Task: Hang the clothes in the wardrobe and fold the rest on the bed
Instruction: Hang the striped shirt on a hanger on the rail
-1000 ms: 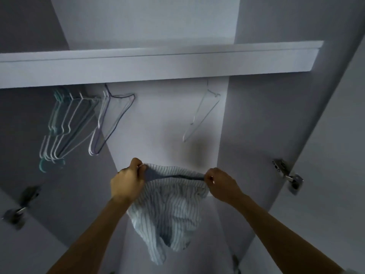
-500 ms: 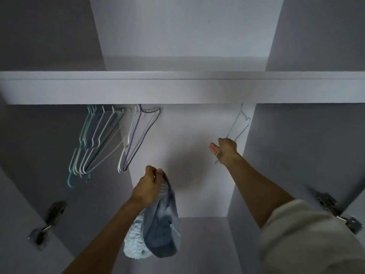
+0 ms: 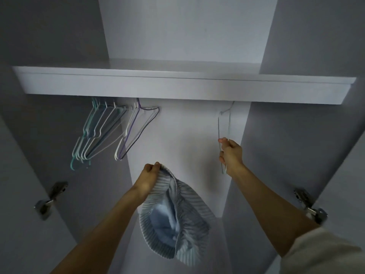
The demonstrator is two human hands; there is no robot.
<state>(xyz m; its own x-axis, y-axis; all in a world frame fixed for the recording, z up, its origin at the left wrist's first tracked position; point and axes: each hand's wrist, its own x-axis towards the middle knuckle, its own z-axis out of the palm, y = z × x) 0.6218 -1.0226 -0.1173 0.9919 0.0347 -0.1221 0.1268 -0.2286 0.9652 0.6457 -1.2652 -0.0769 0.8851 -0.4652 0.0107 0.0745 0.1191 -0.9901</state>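
Garment [image 3: 173,220] and hanger [image 3: 224,127] in hand.

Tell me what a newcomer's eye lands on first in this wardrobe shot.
First, the striped blue garment dangling bunched at centre, held at its top by the left hand. Next, the right hand up at the right, its grip closed on a lone pale hanger hanging under the white shelf. Then the cluster of empty hangers at upper left.
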